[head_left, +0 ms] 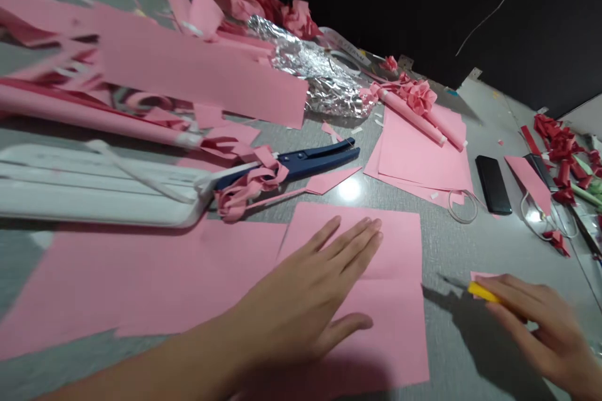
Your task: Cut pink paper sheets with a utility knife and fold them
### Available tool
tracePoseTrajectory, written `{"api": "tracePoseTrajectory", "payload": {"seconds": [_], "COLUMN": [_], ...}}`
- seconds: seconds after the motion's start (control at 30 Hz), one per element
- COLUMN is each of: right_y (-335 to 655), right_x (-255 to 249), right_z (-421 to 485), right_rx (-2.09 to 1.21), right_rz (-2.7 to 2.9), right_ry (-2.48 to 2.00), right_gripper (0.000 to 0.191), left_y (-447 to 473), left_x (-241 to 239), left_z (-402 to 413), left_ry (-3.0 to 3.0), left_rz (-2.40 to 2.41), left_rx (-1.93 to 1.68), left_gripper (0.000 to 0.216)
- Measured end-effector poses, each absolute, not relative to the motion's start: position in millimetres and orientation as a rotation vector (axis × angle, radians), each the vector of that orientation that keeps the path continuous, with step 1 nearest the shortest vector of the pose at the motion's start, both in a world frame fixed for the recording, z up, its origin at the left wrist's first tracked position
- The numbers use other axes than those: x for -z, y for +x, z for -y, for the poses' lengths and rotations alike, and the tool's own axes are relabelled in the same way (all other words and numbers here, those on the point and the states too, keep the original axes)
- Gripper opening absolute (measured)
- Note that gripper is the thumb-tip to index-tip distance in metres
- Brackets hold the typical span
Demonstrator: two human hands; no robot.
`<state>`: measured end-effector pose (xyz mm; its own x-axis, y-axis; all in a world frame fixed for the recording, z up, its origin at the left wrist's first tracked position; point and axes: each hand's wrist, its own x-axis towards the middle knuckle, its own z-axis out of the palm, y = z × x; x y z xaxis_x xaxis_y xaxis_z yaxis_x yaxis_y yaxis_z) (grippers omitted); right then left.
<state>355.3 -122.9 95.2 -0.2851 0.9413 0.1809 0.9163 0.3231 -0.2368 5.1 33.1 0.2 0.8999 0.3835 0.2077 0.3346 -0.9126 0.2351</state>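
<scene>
My left hand (305,288) lies flat on a pink sheet of paper (395,326), its fingers stretched out toward the upper right. A crease runs across that sheet below my fingertips. To the right of the sheet, my right hand (540,319) grips a yellow craft knife (483,292), its thin blade pointing left toward the paper's edge without touching it. A small pink scrap (477,276) lies behind the knife. Another large pink sheet (155,282) spreads out to the left, partly beneath my forearm.
Beyond my left hand are a white-and-blue long-handled tool (310,161) and pink offcuts (197,75). Crumpled foil (324,72) sits at the back. Stacked pink sheets (418,163) bear paper rolls (414,116). A black phone (493,185) and red paper flowers (559,144) lie right.
</scene>
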Motion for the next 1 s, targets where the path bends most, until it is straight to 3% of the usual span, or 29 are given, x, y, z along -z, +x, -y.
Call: {"api": "tracePoseTrajectory", "payload": {"seconds": [0.17,0.37,0.47,0.6,0.73,0.87,1.0], "right_y": [360.1,339.8,328.6,320.5,316.2,313.4,313.8], "right_x": [-87.7,-73.4,-70.0,-58.9,-47.7,-44.3,-45.1], "right_z": [130.7,125.4,118.4,111.8,108.5,107.3,107.4], "right_rx": [-0.186,-0.199,-0.273,-0.434,-0.495,-0.541,-0.569], "right_rz": [2.095,2.005,1.995,2.003,1.945,1.896,1.947], "right_ry": [-1.653,-1.596,-1.517,-1.480,-1.566,-1.656,-1.632], "right_gripper": [0.038,0.032,0.034,0.033,0.029,0.030,0.028], "left_y": [9.8,13.3,12.2,12.9,14.4,13.5,12.6], "left_x": [-23.6,-44.4,-48.7,-34.8,-14.9,-11.6,-12.5], "left_z": [-17.6,-7.1,-11.5,-16.1,-15.2,-10.8,-13.9], "left_ry": [2.960,2.800,2.758,2.722,2.822,2.818,2.798], "left_rz": [-0.162,0.044,0.069,0.009,-0.467,-0.704,-0.658], "left_rx": [-0.465,-0.265,-0.175,-0.249,-0.513,-0.472,-0.288], "left_gripper": [0.035,0.002,0.015,0.014,0.020,0.031,0.078]}}
